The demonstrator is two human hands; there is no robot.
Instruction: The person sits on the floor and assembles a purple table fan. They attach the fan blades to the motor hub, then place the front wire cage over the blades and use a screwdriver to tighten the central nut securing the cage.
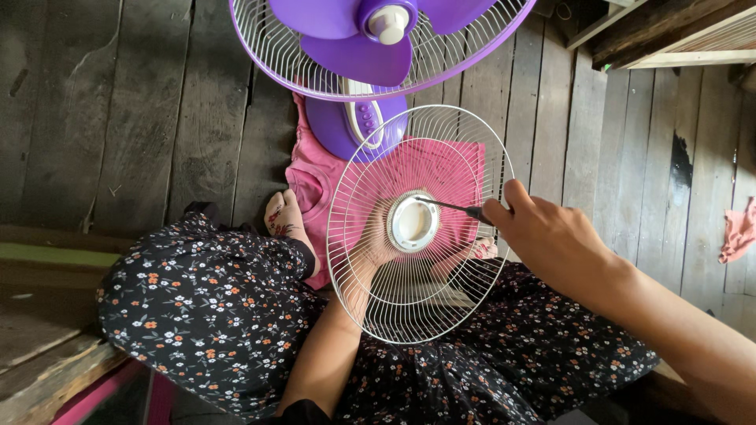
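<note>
My left hand (370,250) is behind a round white wire fan grille (370,291) and holds it up over my lap, seen through the wires near the grille's white centre disc (412,223). My right hand (543,236) grips a thin dark-handled screwdriver (453,207) whose tip touches the upper right of that disc. Just beyond stands a purple fan (370,47) with purple blades, a white hub and its rear guard still on, above its purple base (354,122).
A pink cloth (311,185) lies on the dark wooden plank floor (157,118) under the fan base. My foot (285,220) rests beside it. A pinkish rag (739,230) lies at the right edge. Wooden boards are stacked at top right (669,35).
</note>
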